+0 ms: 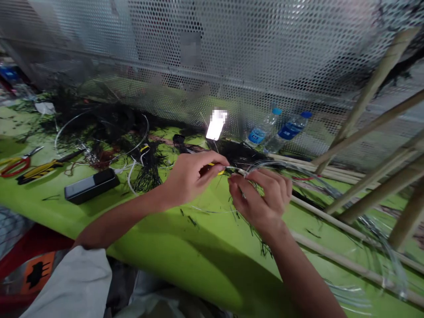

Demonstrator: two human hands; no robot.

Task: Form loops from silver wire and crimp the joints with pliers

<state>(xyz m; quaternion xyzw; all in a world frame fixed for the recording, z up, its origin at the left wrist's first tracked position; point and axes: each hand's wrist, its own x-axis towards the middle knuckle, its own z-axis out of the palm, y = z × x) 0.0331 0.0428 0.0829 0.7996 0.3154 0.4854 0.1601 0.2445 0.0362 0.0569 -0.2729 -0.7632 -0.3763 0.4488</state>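
Note:
My left hand (188,179) is closed, thumb and forefinger pinched on one end of a thin pale wire (236,168). A small yellow piece (221,172) shows just under those fingertips; its kind cannot be made out. Close by on the right, my right hand (261,196) is closed too, its fingers curled around the same wire. A coil of clear line (281,164) leads away behind it to the right. Thin dark strands hang below the right hand. What lies inside either grip is partly hidden.
On the green tabletop (159,238) lie a black power bank (92,184), yellow-black pliers (41,171), red-handled scissors (16,167) and dark netting (147,174). A bright phone screen (216,126) and two water bottles (260,130) stand by the perforated metal panel (232,53). Wooden poles (361,104) rise at right.

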